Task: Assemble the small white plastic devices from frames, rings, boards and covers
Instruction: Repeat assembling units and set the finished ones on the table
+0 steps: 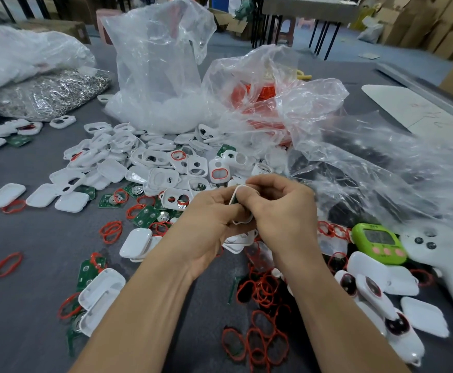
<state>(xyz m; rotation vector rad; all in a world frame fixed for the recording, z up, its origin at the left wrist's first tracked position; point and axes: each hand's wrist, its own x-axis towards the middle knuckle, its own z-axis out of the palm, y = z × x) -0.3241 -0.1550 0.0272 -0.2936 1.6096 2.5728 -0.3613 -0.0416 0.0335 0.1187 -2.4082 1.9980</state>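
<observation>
My left hand [206, 219] and my right hand [281, 208] meet above the middle of the table, both gripping one small white plastic frame [240, 204]; only its edge shows between the fingers, with a bit of green board inside. Behind the hands lies a heap of white frames [166, 168]. Red rings [263, 292] are scattered below the hands, green boards [146, 216] lie to the left, and white covers [72, 201] sit further left.
Clear plastic bags [160, 63] stand at the back, one holding red rings [257, 95]. A bag of metal clips [50, 92] lies far left. A green timer [378, 242] and a white controller [440, 254] sit at right beside several assembled devices [376, 292].
</observation>
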